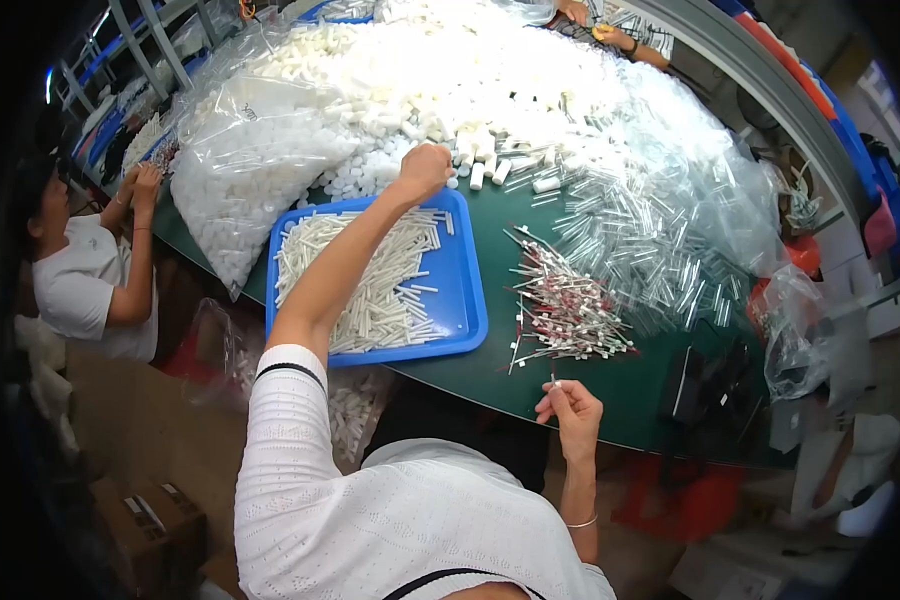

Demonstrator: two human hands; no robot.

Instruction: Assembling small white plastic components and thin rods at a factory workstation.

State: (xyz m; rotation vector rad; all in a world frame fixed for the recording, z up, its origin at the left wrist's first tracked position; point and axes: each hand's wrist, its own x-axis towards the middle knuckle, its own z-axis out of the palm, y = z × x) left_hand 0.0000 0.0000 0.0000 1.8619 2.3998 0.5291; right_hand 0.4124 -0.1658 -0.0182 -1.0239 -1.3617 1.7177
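Note:
My left arm stretches across the blue tray [458,300] of short white tubes [380,285]. At its end, my left hand [427,170] is closed at the near edge of the small white caps [355,172]; what its fingers hold, if anything, is hidden. Near the table's front edge, my right hand [573,410] pinches a thin, dark stick-like piece with a white part [554,380] between thumb and fingers. Just beyond it lies a heap of thin red-and-white stick-like pieces [570,305]. Clear tubes [650,240] spread to the right of that heap.
A large clear bag of white caps [250,150] leans at the left of the green table [510,385]. White cylinders [490,165] pile up at the back, overexposed. Clear plastic bags [720,180] lie at right. One person [90,260] works at left; another's hands [615,38] show at the far side.

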